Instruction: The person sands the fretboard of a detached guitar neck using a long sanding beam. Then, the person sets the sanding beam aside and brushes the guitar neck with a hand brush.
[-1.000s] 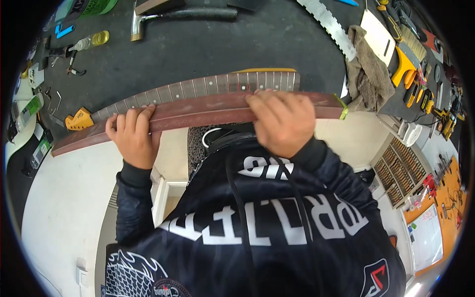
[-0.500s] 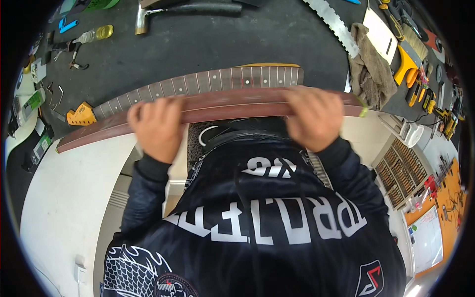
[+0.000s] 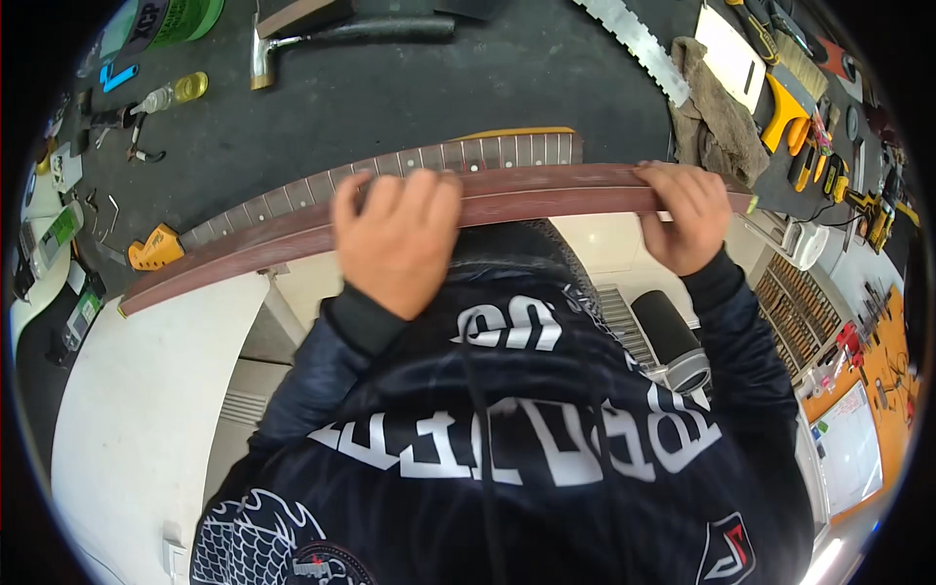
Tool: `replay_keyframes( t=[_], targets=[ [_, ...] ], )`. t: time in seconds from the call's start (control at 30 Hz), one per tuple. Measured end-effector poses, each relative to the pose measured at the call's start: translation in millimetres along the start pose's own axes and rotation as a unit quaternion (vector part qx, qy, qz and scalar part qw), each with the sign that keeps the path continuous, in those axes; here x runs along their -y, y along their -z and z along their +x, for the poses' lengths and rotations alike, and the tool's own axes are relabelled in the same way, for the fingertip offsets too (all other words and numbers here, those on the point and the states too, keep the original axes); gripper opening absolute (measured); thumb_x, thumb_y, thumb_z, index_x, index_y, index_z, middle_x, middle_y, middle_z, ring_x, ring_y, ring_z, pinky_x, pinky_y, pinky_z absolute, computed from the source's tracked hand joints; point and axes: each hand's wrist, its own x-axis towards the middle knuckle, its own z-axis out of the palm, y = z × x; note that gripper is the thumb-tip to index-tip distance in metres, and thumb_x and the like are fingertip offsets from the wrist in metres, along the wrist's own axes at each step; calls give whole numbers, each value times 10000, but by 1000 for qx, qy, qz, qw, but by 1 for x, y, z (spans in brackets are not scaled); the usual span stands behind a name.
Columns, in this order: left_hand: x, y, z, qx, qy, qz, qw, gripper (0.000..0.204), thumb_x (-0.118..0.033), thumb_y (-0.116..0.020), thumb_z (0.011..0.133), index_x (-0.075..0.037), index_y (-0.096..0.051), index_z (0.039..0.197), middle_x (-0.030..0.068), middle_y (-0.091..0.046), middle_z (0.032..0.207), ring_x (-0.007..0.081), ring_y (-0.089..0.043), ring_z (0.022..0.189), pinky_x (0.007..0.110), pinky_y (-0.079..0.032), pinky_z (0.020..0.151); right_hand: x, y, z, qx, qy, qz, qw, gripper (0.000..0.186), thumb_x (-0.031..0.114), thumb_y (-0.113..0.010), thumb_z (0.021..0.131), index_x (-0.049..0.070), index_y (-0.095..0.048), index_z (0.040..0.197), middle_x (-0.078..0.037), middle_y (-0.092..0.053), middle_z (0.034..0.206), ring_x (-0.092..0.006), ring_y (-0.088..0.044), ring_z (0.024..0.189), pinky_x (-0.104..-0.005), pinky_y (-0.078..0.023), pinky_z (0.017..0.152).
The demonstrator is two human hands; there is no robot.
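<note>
A long red-brown straight bar runs across the bench's front edge. My left hand grips it near the middle, fingers bent over it. My right hand grips it toward the right end, fingers over the top. Just behind the bar lies a guitar neck with a dark fretboard and a yellow headstock at the left; the bar hides part of it. A thin yellow edge shows behind the fretboard's right part.
On the dark bench are a hammer, a bottle of yellow liquid, a notched metal strip, a brown rag and several hand tools. A rack of small parts stands lower right.
Both my hands have moved right along with the bar, whose right end reaches farther right. My left hand now sits near the middle, my right near the right end.
</note>
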Motion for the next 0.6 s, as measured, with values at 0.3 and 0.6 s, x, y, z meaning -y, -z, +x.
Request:
replay_keyframes(
  t=[0.3, 0.6],
  targets=[
    [102, 13, -45, 21, 28, 19, 999, 528, -77, -773, 659, -146, -705, 1178, 42, -615, 1016, 278, -597, 1029, 482, -351, 1054, 85, -44, 55, -57, -2, 32, 998, 310, 125, -697, 730, 133, -729, 1039, -2, -728, 918, -192, -681, 815, -365, -460, 698],
    [121, 22, -44, 25, 38, 12, 999, 464, -94, -769, 689, -163, -704, 1144, 40, -614, 1000, 264, -594, 1013, 489, -366, 1040, 97, -49, 73, -29, -15, 32, 999, 419, 115, -717, 681, 101, -730, 1099, -46, -749, 1022, -242, -698, 905, -399, -487, 787]
  ],
)
